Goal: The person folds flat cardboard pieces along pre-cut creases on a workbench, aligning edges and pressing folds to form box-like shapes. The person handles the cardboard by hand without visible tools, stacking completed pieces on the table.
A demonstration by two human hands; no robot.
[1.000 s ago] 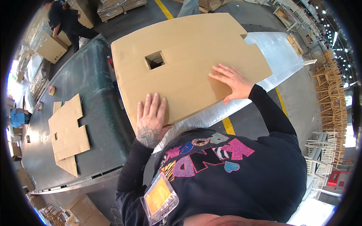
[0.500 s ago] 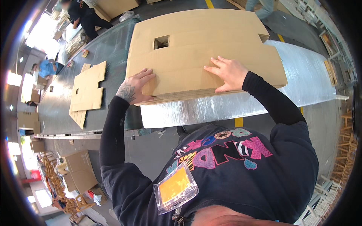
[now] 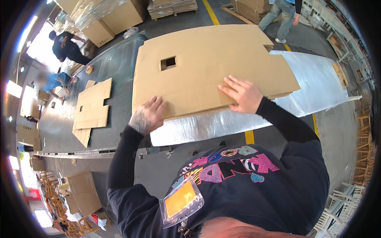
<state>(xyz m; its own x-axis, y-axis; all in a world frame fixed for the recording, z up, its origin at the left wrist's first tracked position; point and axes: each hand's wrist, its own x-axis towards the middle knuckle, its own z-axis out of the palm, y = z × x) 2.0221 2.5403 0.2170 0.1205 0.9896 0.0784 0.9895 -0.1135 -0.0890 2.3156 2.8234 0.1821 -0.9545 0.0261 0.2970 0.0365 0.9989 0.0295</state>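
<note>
Two hands lay spread, palms down, on a large cardboard sheet (image 3: pixel 210 67) with a square cut-out: left hand (image 3: pixel 147 116) at its near left corner, right hand (image 3: pixel 243 94) near its front edge. Sheet rested on a silver-foil-covered table (image 3: pixel 313 85); smaller flattened cardboard (image 3: pixel 93 109) lay well left.

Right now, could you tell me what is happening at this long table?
A person presses both hands flat on a large cardboard sheet with a square cut-out. The left hand is at its near edge, the right hand further along. It tops a stack lying on silver foil. A smaller flat cardboard blank lies to the left.
</note>
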